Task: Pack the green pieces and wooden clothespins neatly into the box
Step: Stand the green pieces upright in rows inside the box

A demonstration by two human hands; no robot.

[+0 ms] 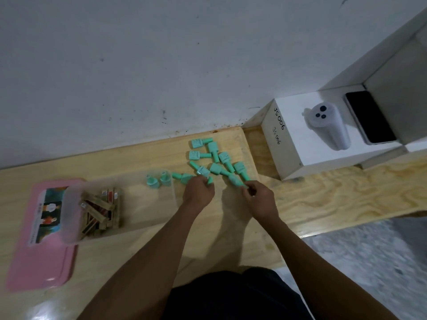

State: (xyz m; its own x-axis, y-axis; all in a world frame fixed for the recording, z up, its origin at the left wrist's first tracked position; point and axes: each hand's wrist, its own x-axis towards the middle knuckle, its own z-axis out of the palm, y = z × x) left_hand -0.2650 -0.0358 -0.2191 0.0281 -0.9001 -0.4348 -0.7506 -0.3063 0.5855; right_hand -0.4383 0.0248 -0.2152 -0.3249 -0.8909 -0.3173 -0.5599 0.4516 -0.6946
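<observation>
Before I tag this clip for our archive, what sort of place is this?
Probably an indoor makeshift workbench or recording station: a bare plywood bench pushed against a scuffed white wall, and a white box hand-marked JS006 with a small camera-like device on it and a phone alongside.

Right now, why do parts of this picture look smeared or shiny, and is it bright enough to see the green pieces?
Head view: the light is dim, left hand and right hand throwing faint shadows on the table. Head view: glare shines at the table's near-left corner, the floor is blurred, the green pieces read clearly, and the cloudy box hazes the clothespins.
</observation>
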